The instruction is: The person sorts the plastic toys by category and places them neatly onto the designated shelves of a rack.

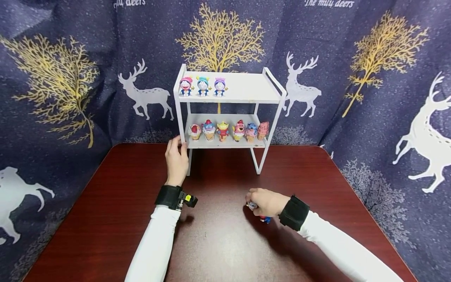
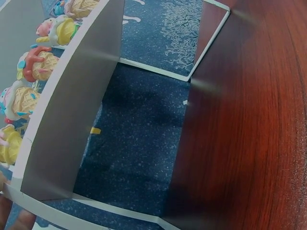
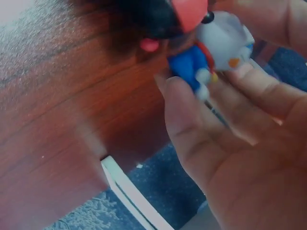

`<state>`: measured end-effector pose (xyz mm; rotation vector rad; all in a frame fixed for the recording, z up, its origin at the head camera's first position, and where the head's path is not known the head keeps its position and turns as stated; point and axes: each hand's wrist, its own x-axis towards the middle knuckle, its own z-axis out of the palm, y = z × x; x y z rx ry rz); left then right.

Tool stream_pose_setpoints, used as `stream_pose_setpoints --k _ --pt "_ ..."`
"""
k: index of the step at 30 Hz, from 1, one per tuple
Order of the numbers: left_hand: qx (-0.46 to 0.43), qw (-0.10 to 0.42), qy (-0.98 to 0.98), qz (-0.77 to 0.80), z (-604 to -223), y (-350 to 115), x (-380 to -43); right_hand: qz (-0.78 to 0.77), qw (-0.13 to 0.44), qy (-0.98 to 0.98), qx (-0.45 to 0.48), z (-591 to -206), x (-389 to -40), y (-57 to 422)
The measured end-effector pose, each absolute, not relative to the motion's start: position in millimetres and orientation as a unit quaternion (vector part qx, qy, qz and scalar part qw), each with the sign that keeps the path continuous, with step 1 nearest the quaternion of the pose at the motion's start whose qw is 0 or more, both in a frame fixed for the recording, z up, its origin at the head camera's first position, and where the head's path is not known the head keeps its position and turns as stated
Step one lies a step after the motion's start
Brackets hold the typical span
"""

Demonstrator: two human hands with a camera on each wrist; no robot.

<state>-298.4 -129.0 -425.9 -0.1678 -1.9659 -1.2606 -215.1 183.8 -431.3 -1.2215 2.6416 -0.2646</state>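
Observation:
A white two-tier shelf (image 1: 243, 86) stands at the back of the table. My left hand (image 1: 177, 162) grips its left front post, fingers and thumb on either side; only fingertips show in the left wrist view. Low over the table, right of the middle, my right hand (image 1: 268, 200) holds a small figurine (image 3: 223, 40) with a white face, blue body and red collar, between thumb and fingers. A blurred black and red object (image 3: 189, 14) is close to it in the right wrist view. A blue and red piece (image 1: 265, 219) shows below my right hand; whether it is separate I cannot tell.
Three hooded figurines (image 1: 202, 87) stand at the left of the top tier. Several ice-cream-cone figurines (image 1: 222, 132) line the lower tier. The dark red table (image 1: 116, 219) ends at a navy curtain (image 1: 148, 117) printed with deer and trees.

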Motion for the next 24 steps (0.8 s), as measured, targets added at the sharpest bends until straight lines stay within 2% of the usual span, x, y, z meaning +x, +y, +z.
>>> stream_pose_setpoints --k 6,11,16,24 --pt "-0.068 0.384 -0.774 -0.499 -424.0 -130.2 -297.6 -0.113 0.055 0.888 -0.442 -423.5 -221.0 182.6" --pt "-0.067 0.381 -0.776 -0.498 -423.7 -130.6 -296.8 -0.132 0.007 0.877 -0.463 -401.7 -226.2 178.6" --pt "-0.067 0.383 -0.775 -0.497 -423.5 -130.8 -297.9 -0.142 -0.056 0.882 -0.446 -355.5 -231.7 170.1" --pt "-0.068 0.378 -0.778 -0.497 -423.0 -130.4 -296.7 -0.209 -0.201 0.857 -0.427 -257.7 -254.6 162.3"
